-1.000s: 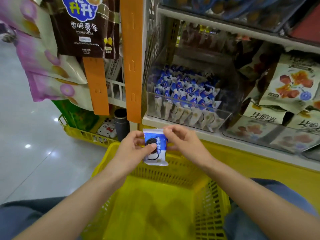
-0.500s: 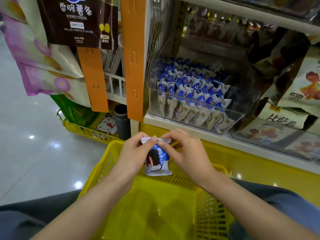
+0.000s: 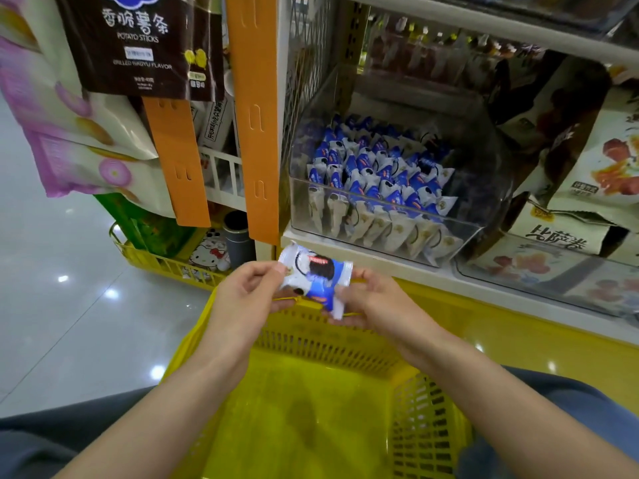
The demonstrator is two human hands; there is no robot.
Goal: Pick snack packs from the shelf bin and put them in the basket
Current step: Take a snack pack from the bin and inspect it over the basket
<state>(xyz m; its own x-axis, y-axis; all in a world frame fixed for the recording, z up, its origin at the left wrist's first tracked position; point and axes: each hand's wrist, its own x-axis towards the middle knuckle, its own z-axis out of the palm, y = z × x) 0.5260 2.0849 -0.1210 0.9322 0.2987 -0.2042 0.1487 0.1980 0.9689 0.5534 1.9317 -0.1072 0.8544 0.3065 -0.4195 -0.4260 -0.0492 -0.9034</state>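
Observation:
A small blue-and-white snack pack [image 3: 316, 276] with a dark cookie picture lies tilted sideways between my two hands, above the far rim of the yellow basket [image 3: 311, 409]. My left hand [image 3: 247, 299] pinches its left end. The pack's right end is pinched by my right hand [image 3: 375, 302]. Behind them, a clear shelf bin [image 3: 390, 188] holds several rows of the same blue-and-white packs. I see nothing lying in the basket.
An orange hanging strip [image 3: 256, 115] hangs left of the bin, a dark potato-stick bag [image 3: 145, 43] further left. Larger snack bags [image 3: 587, 167] fill the shelf to the right. A second yellow basket [image 3: 166, 261] stands on the floor at left, by a grey cylinder [image 3: 237, 240].
The pack has turned from upright to lying sideways between my hands, which have spread a little apart. The view has dipped slightly toward the basket.

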